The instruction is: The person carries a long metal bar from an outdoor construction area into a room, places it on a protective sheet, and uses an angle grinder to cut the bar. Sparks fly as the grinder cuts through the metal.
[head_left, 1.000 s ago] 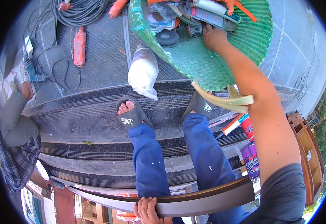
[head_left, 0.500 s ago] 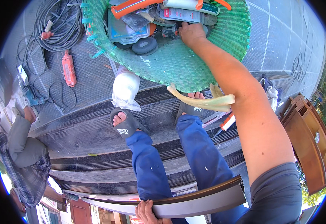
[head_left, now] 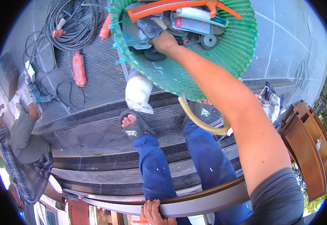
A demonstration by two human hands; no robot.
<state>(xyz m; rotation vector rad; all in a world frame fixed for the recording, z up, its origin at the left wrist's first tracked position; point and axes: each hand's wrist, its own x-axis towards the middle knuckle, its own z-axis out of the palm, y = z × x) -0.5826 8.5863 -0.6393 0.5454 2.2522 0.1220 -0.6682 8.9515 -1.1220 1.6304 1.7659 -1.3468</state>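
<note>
Inside the green woven plastic basket, your right hand lies back upward, its bare forearm slanting up and left; the fingertips are hidden near the flat dark-grey piece, so its grip cannot be told. Your left hand clasps the long silver-and-brown strip across your blue-trousered legs.
</note>
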